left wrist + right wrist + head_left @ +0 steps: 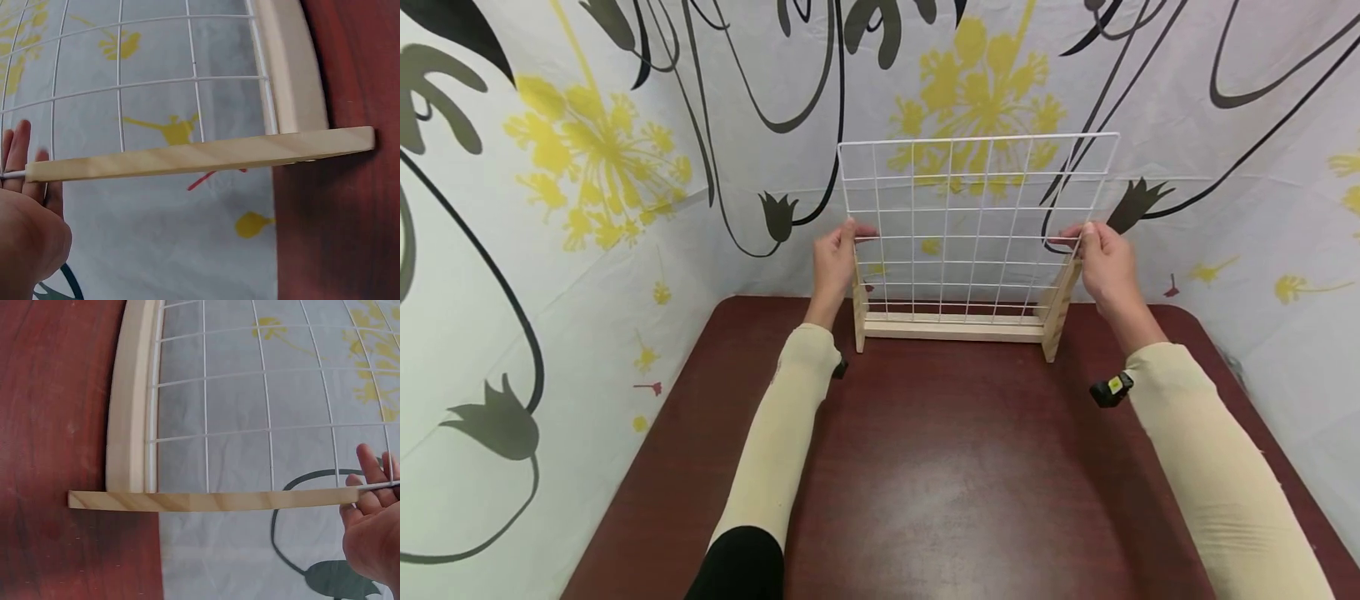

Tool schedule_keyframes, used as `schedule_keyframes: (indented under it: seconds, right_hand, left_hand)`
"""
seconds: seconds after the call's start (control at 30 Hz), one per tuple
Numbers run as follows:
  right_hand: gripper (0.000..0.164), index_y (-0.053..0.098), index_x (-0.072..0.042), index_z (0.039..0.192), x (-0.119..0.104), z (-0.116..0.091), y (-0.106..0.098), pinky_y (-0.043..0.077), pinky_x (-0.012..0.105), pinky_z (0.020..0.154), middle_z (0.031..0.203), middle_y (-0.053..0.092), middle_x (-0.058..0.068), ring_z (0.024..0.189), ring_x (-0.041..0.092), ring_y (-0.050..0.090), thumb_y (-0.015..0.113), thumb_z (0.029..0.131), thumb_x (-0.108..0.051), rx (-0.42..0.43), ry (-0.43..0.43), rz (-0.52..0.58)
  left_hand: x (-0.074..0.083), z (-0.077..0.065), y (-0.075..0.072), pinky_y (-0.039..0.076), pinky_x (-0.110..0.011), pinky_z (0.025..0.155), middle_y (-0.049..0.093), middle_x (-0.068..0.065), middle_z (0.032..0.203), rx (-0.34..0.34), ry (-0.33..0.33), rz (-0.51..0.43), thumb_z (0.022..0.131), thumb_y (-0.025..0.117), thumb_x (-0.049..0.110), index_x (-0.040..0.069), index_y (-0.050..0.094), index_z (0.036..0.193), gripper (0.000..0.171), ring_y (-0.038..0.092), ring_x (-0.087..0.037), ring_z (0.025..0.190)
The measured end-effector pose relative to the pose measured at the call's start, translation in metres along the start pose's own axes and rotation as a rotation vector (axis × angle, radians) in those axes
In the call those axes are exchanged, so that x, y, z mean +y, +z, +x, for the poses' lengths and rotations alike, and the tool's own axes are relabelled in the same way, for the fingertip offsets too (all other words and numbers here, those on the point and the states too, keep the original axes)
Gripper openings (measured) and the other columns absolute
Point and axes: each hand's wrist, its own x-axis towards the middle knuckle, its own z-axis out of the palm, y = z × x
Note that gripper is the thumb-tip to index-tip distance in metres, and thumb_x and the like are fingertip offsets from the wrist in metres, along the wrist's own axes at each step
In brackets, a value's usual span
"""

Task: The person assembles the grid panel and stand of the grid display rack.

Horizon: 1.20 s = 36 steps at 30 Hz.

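A white wire grid panel stands upright in a pale wooden frame at the far side of the table. The frame has a bottom rail and two side posts. My left hand pinches the grid's left edge just above the left post, with fingers reaching behind the wires. At the opposite edge my right hand pinches the grid above the right post, fingers also behind it. In both wrist views the grid's lower end meets the wooden rail.
The dark red-brown table stretches from the frame toward me. Behind and on both sides hangs a white cloth printed with grey, black and yellow plants. Small black cameras sit at my wrists.
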Motion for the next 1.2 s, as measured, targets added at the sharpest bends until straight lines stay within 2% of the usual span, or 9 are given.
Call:
schedule_keyframes:
  seconds: [0.1,0.33,0.43,0.57,0.77,0.83,0.93,1.07,1.2]
  right_hand:
    - [0.052,0.069,-0.002,0.125,0.004,-0.001,0.000,0.038,0.020,0.076,0.088,0.058,-0.025,0.088,0.007,0.047,0.035,0.116,-0.040,0.012,0.000,-0.068]
    - [0.048,0.068,0.001,0.123,0.011,-0.002,-0.001,0.042,0.015,0.094,0.117,0.077,-0.018,0.113,-0.003,0.060,0.035,0.116,-0.034,0.010,-0.046,-0.016]
    - [0.048,0.068,0.002,0.121,0.013,-0.002,0.003,0.040,0.015,0.094,0.117,0.076,-0.020,0.111,-0.006,0.058,0.036,0.116,-0.034,0.039,-0.050,-0.008]
    - [0.048,0.068,0.004,0.120,0.017,-0.003,0.011,0.037,0.016,0.086,0.110,0.074,-0.022,0.094,-0.004,0.053,0.038,0.116,-0.032,0.103,-0.054,0.022]
    - [0.046,0.066,0.011,0.120,0.015,-0.009,0.017,0.038,0.016,0.088,0.119,0.076,0.005,0.103,0.002,0.059,0.039,0.116,-0.026,0.148,-0.076,0.044]
    - [0.045,0.066,0.012,0.120,0.012,-0.011,0.017,0.037,0.017,0.086,0.117,0.075,0.003,0.100,0.006,0.058,0.039,0.116,-0.025,0.135,-0.071,0.041]
    - [0.044,0.065,0.012,0.121,0.012,-0.012,0.014,0.037,0.018,0.083,0.106,0.074,-0.009,0.095,0.007,0.055,0.040,0.115,-0.023,0.113,-0.074,0.050]
    - [0.043,0.067,0.007,0.120,0.018,-0.010,0.006,0.037,0.017,0.081,0.095,0.064,-0.027,0.090,0.004,0.051,0.042,0.115,-0.028,0.098,-0.093,0.003]
    - [0.048,0.070,-0.002,0.128,0.023,-0.010,0.000,0.041,0.014,0.085,0.112,0.074,-0.017,0.100,0.000,0.057,0.040,0.115,-0.037,0.029,-0.089,-0.091]
  left_hand:
    - [-0.001,-0.003,0.001,0.051,-0.038,0.108,0.082,-0.012,0.110,0.011,0.018,0.025,0.114,0.048,0.035,0.008,0.084,0.104,0.046,0.073,-0.019,0.117]
    - [0.019,-0.013,0.003,0.050,-0.041,0.106,0.080,-0.018,0.113,0.005,0.032,0.030,0.115,0.046,0.027,0.000,0.082,0.106,0.046,0.071,-0.026,0.120]
    - [0.027,-0.017,0.002,0.051,-0.039,0.104,0.080,-0.018,0.113,-0.005,0.038,0.028,0.115,0.046,0.026,-0.003,0.080,0.107,0.046,0.072,-0.026,0.118]
    - [0.021,-0.016,0.003,0.051,-0.036,0.104,0.079,-0.019,0.113,0.000,0.037,0.027,0.115,0.045,0.025,-0.003,0.080,0.107,0.045,0.072,-0.027,0.120]
    - [-0.001,-0.008,0.002,0.049,-0.035,0.099,0.079,-0.017,0.116,-0.003,0.049,0.037,0.115,0.045,0.026,0.002,0.081,0.107,0.043,0.071,-0.025,0.119]
    - [-0.004,-0.008,-0.001,0.050,-0.034,0.101,0.080,-0.014,0.115,-0.009,0.055,0.039,0.115,0.047,0.028,0.006,0.082,0.107,0.043,0.072,-0.021,0.119]
    - [-0.005,-0.008,-0.002,0.051,-0.033,0.101,0.082,-0.008,0.113,-0.017,0.070,0.080,0.114,0.047,0.031,0.011,0.083,0.106,0.042,0.072,-0.016,0.117]
    - [0.000,-0.008,-0.004,0.050,-0.031,0.092,0.082,-0.005,0.113,-0.021,0.099,0.180,0.114,0.047,0.037,0.014,0.083,0.107,0.044,0.070,-0.026,0.101]
    - [0.005,-0.008,-0.009,0.051,-0.035,0.093,0.081,-0.004,0.118,-0.002,0.089,0.246,0.113,0.049,0.042,0.014,0.084,0.110,0.044,0.072,-0.027,0.107]
